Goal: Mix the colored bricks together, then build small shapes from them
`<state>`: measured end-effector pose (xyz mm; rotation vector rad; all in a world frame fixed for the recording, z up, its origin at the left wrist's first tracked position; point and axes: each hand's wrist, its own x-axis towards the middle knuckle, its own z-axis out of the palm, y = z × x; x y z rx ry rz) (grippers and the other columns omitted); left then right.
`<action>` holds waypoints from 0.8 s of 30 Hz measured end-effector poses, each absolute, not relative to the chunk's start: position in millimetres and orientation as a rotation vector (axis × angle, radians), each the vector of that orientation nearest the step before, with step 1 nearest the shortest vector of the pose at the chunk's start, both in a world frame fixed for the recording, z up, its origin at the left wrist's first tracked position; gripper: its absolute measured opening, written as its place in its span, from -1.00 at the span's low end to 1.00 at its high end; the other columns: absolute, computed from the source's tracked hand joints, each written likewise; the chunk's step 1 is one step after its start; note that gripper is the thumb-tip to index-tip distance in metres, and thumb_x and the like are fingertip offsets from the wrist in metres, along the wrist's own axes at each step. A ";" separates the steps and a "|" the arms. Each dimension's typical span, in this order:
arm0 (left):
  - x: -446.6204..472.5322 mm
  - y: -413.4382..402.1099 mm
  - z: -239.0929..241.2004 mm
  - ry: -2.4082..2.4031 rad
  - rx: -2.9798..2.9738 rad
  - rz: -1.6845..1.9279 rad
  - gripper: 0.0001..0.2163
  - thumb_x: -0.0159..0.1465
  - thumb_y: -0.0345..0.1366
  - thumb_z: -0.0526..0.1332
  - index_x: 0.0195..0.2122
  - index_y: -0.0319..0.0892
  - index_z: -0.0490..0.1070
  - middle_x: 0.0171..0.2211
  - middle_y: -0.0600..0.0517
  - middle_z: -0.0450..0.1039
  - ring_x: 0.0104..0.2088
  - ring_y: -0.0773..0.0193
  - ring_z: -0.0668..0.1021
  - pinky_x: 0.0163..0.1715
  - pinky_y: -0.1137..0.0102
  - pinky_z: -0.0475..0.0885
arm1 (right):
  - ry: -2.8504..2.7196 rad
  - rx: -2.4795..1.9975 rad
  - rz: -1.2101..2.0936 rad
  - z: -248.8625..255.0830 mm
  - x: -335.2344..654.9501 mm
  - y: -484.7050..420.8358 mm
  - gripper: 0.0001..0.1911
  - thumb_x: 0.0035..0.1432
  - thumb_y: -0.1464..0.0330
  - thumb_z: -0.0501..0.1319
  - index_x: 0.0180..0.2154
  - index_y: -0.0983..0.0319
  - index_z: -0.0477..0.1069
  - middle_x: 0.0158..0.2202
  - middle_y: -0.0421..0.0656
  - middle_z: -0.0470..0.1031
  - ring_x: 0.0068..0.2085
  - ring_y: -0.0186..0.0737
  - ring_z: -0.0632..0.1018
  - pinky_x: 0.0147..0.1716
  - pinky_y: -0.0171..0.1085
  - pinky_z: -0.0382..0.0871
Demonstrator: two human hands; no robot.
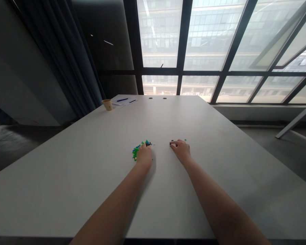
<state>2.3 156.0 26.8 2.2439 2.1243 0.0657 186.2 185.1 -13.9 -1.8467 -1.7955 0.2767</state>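
Note:
Both my forearms reach out over a large white table (pixel 91 163). My left hand (pixel 144 154) rests knuckles up on the table with its fingers curled, at the right edge of a small heap of green and blue pieces (pixel 137 150). What its fingers hold is hidden. My right hand (pixel 181 149) lies a little to the right, fingers bent in a pinch on a tiny dark piece (pixel 171 143). A single green piece (pixel 185 140) lies just beyond that hand.
A small tan cup (pixel 107 104) stands at the table's far left corner beside papers with pens (pixel 124 100). Two round cable holes (pixel 157 98) sit at the far edge. Beyond are big windows, a dark curtain at left, floor at both sides.

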 end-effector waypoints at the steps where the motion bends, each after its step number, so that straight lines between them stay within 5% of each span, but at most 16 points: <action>1: 2.5 156.2 27.6 2.133 2.236 0.060 -0.77 0.17 -0.52 -0.03 -0.20 -0.33 0.33 -0.15 -0.20 0.32 -0.14 0.15 0.39 -0.16 0.33 0.26 | -1.804 -1.845 0.275 -14.0 186.0 185.6 -0.81 0.05 0.25 0.16 -0.26 0.01 0.48 -0.35 -0.23 0.42 -0.28 -0.29 0.39 -0.29 -0.28 0.06; 11: -0.1 159.6 18.9 2.105 2.328 0.093 -0.78 0.20 -0.50 -0.07 -0.27 -0.30 0.35 -0.19 -0.19 0.37 -0.16 0.13 0.40 -0.21 0.31 0.28 | -1.777 -1.730 0.252 -12.6 183.8 184.1 -0.80 0.09 0.24 0.11 -0.33 0.06 0.50 -0.44 -0.24 0.41 -0.33 -0.31 0.39 -0.30 -0.31 0.06; 19: 3.8 164.8 14.6 1.633 2.300 0.739 -0.87 0.16 -0.44 0.01 -0.37 -0.23 0.33 -0.41 -0.02 0.41 -0.37 0.30 0.44 -0.30 0.42 0.30 | -1.455 -1.543 0.182 0.1 206.3 176.0 -0.73 0.08 0.29 0.04 -0.42 0.25 0.48 -0.56 -0.21 0.32 -0.47 -0.32 0.32 -0.42 -0.35 0.15; 24: 10.9 163.2 13.3 1.329 2.172 0.985 -0.90 0.16 -0.37 0.05 -0.37 -0.19 0.34 -0.43 0.05 0.41 -0.39 0.34 0.44 -0.31 0.43 0.32 | -1.719 -1.269 0.483 6.2 190.3 165.8 -0.80 -0.02 0.35 0.15 -0.33 0.22 0.49 -0.53 -0.23 0.32 -0.51 -0.37 0.29 -0.47 -0.38 0.18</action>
